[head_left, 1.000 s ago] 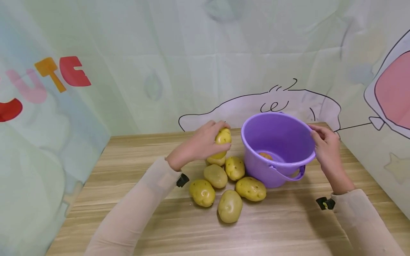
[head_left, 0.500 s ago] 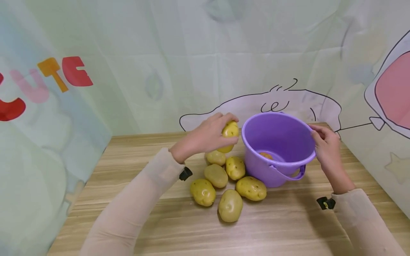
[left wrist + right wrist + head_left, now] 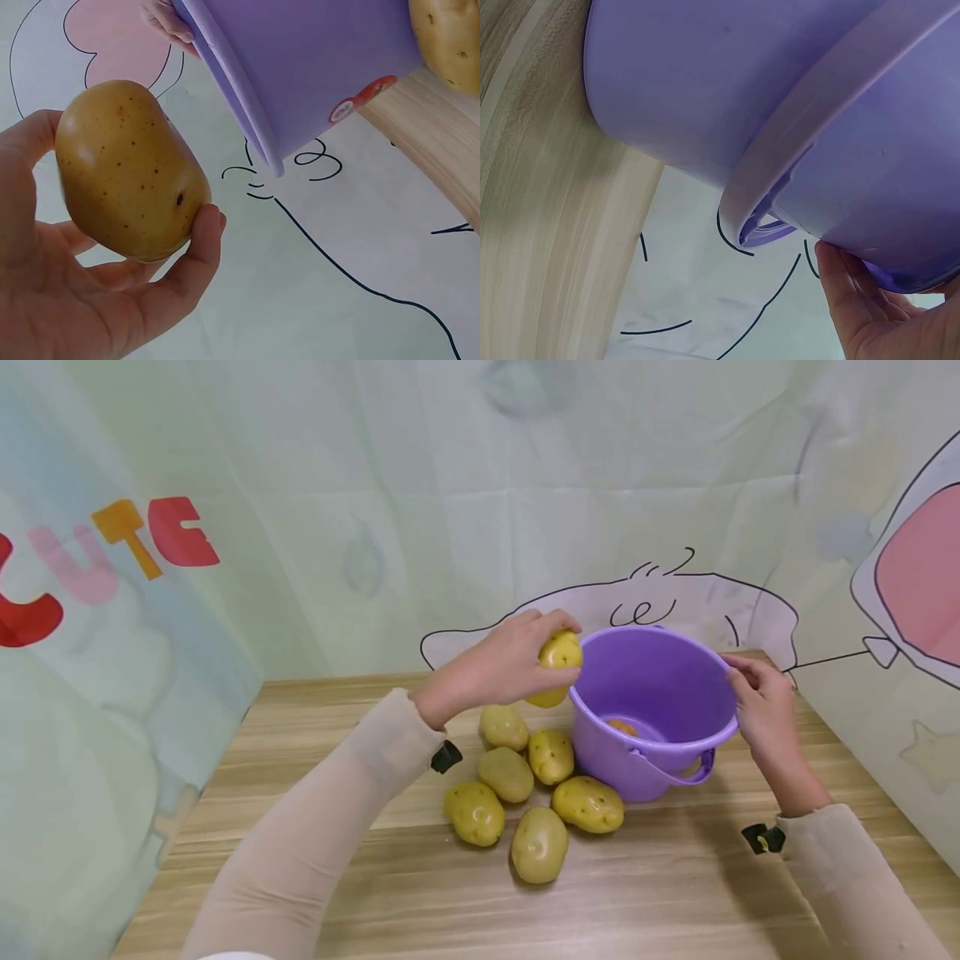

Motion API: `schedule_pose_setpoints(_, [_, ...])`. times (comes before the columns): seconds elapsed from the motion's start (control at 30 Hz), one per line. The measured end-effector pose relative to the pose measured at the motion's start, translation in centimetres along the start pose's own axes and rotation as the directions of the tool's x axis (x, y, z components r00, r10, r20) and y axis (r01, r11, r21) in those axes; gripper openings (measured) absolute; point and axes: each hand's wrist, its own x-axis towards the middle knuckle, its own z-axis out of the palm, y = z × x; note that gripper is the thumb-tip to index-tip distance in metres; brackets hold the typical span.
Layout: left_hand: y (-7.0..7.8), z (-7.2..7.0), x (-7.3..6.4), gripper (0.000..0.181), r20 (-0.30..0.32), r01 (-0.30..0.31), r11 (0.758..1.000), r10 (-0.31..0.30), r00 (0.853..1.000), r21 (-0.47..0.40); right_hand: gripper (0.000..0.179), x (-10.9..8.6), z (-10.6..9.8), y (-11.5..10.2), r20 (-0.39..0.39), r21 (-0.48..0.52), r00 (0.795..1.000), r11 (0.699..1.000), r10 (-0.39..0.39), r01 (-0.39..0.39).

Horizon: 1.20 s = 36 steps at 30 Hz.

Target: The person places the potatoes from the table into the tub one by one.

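Holding a potato [image 3: 561, 652] up beside the purple bucket [image 3: 626, 768] looks like the step in hand: the left hand [image 3: 513, 658] curls its fingers round it, while the right hand [image 3: 767, 700] grips the bucket's opposite rim. The next move likely calls for clearing the rim. Between the hands, the bucket contains an orange-brown thing [image 3: 622, 726], partly hidden; six loose potatoes [image 3: 506, 774] lie on the worktop [image 3: 637, 902] below the left hand.
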Motion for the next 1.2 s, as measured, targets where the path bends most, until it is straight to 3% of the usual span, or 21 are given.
schedule_pose_setpoints(0.2, [0.8,0.3,0.9,0.051,0.01,-0.008,0.999,0.008,1.0,-0.04,0.037,0.0,0.0,0.1,0.002,-0.002,1.0,1.0,-0.002,0.002])
schedule_pose_setpoints(0.8, [1.3,1.4,2.8,0.049,0.02,-0.005,0.999,0.006,1.0,-0.051,0.037,0.1,0.0,0.3,-0.009,-0.006,1.0,1.0,-0.001,0.001])
schedule_pose_setpoints(1.2, [1.8,2.8,4.0,0.048,0.007,-0.04,0.996,0.041,0.999,-0.074,0.037,0.1,0.1,0.3,-0.007,-0.017,1.0,1.0,0.0,0.0])
